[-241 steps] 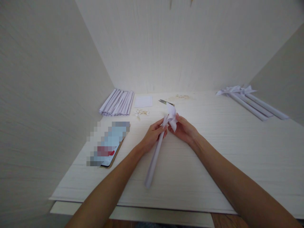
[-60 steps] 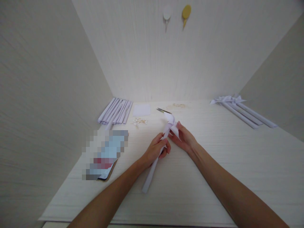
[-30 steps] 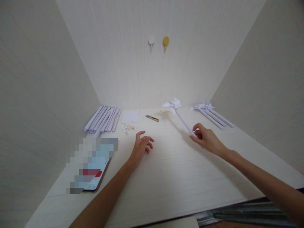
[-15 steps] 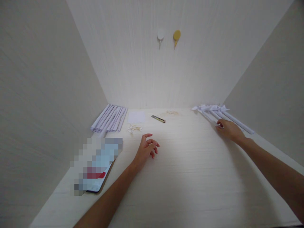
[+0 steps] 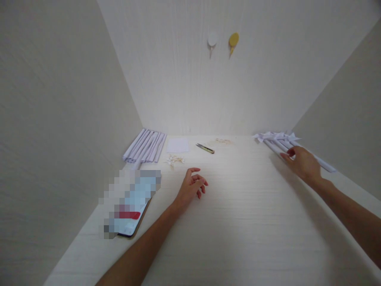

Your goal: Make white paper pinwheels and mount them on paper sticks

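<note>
A pale, wood-grain desk sits in a nook walled on three sides by cream, finely striped panels; two small round hooks, one white and one mustard yellow, hang high on the back wall. The person's left hand rests near the middle of the desk with its fingers loosely curled and slightly apart, holding nothing. The right hand reaches to the far right side of the desk, fingers loosely bent, lying over the stems of a small group of white paper pinwheels on rolled paper sticks; it seems to touch the sticks, but whether it grips one cannot be told. The pinwheels lie side by side against the right wall, their folded heads pointing toward the back wall. At the far left of the desk lies a row of white rolled paper sticks, close together. Just to their right is a small white square sheet of paper, and just in front of it a little heap of pale pins or clips, too small to make out. A small pair of snips with yellowish handles lies near the back centre. A phone with a blurred screen lies at the left, near the front edge.
</note>
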Available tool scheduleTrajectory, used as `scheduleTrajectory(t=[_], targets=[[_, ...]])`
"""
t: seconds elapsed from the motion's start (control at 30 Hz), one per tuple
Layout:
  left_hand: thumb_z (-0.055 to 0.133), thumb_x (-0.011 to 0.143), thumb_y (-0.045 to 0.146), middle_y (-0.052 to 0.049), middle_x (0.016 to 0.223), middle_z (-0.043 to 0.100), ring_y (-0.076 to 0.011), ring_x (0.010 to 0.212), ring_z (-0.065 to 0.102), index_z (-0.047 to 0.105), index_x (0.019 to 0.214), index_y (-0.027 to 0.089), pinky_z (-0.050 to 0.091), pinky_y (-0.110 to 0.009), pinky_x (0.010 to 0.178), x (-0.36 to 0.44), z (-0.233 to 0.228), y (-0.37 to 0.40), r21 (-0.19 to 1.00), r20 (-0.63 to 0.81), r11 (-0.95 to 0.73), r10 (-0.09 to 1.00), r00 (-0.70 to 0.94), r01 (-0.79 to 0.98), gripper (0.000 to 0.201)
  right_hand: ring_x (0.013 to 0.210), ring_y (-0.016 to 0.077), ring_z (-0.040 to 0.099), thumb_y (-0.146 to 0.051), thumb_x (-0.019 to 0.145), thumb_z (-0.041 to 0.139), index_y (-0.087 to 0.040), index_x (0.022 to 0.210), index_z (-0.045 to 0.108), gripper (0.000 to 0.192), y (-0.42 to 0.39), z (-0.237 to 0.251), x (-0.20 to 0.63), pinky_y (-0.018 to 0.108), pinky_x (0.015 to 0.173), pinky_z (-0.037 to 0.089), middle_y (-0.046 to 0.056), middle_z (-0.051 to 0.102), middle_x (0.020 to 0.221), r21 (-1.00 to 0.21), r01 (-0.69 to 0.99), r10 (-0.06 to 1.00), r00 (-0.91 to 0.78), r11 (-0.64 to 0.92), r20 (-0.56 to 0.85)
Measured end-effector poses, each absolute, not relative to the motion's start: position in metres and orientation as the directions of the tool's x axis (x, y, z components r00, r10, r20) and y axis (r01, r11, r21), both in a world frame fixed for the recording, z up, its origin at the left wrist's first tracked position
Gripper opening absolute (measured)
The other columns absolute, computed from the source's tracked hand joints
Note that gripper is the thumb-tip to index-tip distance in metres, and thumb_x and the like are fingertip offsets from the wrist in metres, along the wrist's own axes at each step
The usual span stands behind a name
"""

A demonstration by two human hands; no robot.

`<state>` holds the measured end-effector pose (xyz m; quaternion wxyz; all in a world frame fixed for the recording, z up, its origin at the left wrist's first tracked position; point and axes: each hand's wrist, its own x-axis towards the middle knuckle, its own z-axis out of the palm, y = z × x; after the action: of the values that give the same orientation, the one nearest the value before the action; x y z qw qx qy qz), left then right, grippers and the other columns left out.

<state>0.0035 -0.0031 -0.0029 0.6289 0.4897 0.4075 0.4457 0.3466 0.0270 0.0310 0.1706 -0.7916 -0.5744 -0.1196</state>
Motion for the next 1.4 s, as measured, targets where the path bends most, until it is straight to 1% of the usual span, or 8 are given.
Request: scheduleTrajectory(t=[0.27,0.37,0.47,0.53,0.6,0.63,0.93,1.4], targets=[[0.049,0.066,0.024,0.005,0.060,0.050,-0.0054,0.042,0.043,0.038,0.089,0.018,0.031,-0.014,0.031,0.005,-0.005,-0.009,0.988,-0.058,0.095,0.961,0.271,-0.126,0.026,0.052,0.0144,0.045,-0.025,0.077,0.040,-0.019,0.065,0.044,0.014,0.022,0.010,0.201,0.025,0.051,0.032,0.002,0.051,0.058,-0.424,0.875,0.918,-0.055,0.234,0.393],[0.047,0.067,0.024,0.004,0.061,0.049,-0.0067,0.045,0.045,0.042,0.084,0.017,0.033,-0.015,0.032,-0.001,-0.005,-0.005,0.999,0.009,0.002,0.968,0.250,-0.045,0.019,0.053,0.0136,0.045,-0.023,0.076,0.039,-0.019,0.062,0.043,0.015,0.030,-0.001,0.149,0.024,0.051,0.033,0.001,0.051,0.058,-0.553,0.779,0.912,-0.060,0.297,0.406],[0.046,0.067,0.021,0.001,0.062,0.049,-0.0099,0.055,0.050,0.046,0.071,0.016,0.040,-0.018,0.039,-0.016,0.007,0.023,0.957,0.138,-0.176,0.976,0.170,0.230,0.007,0.050,0.0124,0.044,-0.023,0.072,0.042,-0.019,0.059,0.042,0.013,0.037,-0.008,0.123,0.024,0.050,0.033,-0.001,0.049,0.055,-0.696,0.648,0.921,-0.022,0.309,0.389],[0.042,0.069,0.017,-0.002,0.066,0.053,-0.0117,0.063,0.053,0.048,0.068,0.015,0.045,-0.022,0.051,-0.028,0.018,0.056,0.783,0.214,-0.264,0.965,0.155,0.564,0.006,0.048,0.0118,0.042,-0.024,0.069,0.045,-0.019,0.058,0.043,0.012,0.041,-0.011,0.120,0.023,0.048,0.032,-0.002,0.048,0.052,-0.774,0.566,0.939,-0.001,0.284,0.344],[0.040,0.071,0.015,-0.006,0.079,0.057,-0.0137,0.078,0.054,0.052,0.072,0.014,0.045,-0.025,0.068,-0.037,0.029,0.092,0.392,0.253,-0.277,0.949,0.187,0.877,0.012,0.047,0.0116,0.042,-0.025,0.066,0.048,-0.019,0.057,0.043,0.012,0.044,-0.013,0.122,0.023,0.047,0.032,-0.003,0.046,0.051,-0.842,0.486,0.951,0.067,0.233,0.301],[0.040,0.072,0.016,-0.008,0.085,0.057,-0.0157,0.085,0.053,0.053,0.075,0.013,0.043,-0.028,0.075,-0.040,0.032,0.109,0.325,0.248,-0.273,0.949,0.197,0.905,0.013,0.047,0.0116,0.042,-0.025,0.066,0.049,-0.019,0.056,0.043,0.013,0.045,-0.013,0.124,0.023,0.047,0.032,-0.003,0.045,0.050,-0.870,0.447,0.953,0.108,0.208,0.283],[0.045,0.070,0.042,-0.021,0.093,0.057,-0.0265,0.083,0.057,0.058,0.082,0.007,0.042,-0.032,0.069,-0.039,0.017,0.168,0.067,0.054,-0.225,0.974,0.221,0.972,0.039,0.046,0.0103,0.039,-0.023,0.064,0.049,-0.019,0.054,0.042,0.013,0.049,-0.011,0.126,0.023,0.046,0.031,-0.004,0.042,0.048,-0.930,0.302,0.959,0.122,0.208,0.254],[0.034,0.077,0.025,-0.015,0.090,0.061,-0.0206,0.084,0.056,0.057,0.084,0.011,0.040,-0.027,0.070,-0.039,0.025,0.165,-0.102,0.009,-0.343,0.938,0.346,0.934,0.028,0.046,0.0103,0.040,-0.020,0.064,0.049,-0.019,0.053,0.042,0.013,0.049,-0.011,0.126,0.023,0.046,0.032,-0.004,0.044,0.048,-0.929,0.305,0.959,0.120,0.210,0.256]])
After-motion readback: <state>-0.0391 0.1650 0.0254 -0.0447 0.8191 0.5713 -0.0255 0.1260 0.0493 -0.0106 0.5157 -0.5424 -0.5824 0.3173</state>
